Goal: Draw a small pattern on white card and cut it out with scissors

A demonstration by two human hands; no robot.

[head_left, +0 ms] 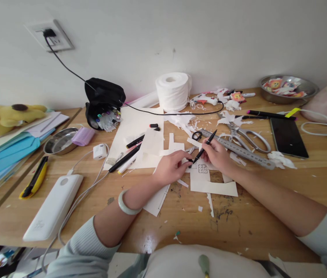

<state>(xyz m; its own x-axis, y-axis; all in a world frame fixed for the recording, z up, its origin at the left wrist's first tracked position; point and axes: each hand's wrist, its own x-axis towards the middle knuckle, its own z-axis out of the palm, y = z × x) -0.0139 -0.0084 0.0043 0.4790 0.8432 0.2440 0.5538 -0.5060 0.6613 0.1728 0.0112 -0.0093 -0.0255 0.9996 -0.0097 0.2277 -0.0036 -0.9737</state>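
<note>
My right hand [214, 153] is closed around a black pen [209, 139], whose lower end points down and left at a piece of cut white paper [199, 186]. Small black outlines are drawn on that paper, just below the pen. My left hand [171, 166] is closed in a pinch at the pen's lower end. Between its fingertips is a small black piece that looks like the pen's cap [190, 160]. Beside my right hand lies a steel ruler [243, 150]. Small scissors with a black handle [197, 135] lie just beyond my hands, partly covered by paper.
Large scissors [253, 138] and a phone [289, 137] lie to the right. Behind are a toilet roll [172, 92], a glue gun [206, 99] and a metal bowl [289, 96]. To the left are a power bank [53, 206], cables, a yellow cutter [36, 179] and a pen case [105, 92].
</note>
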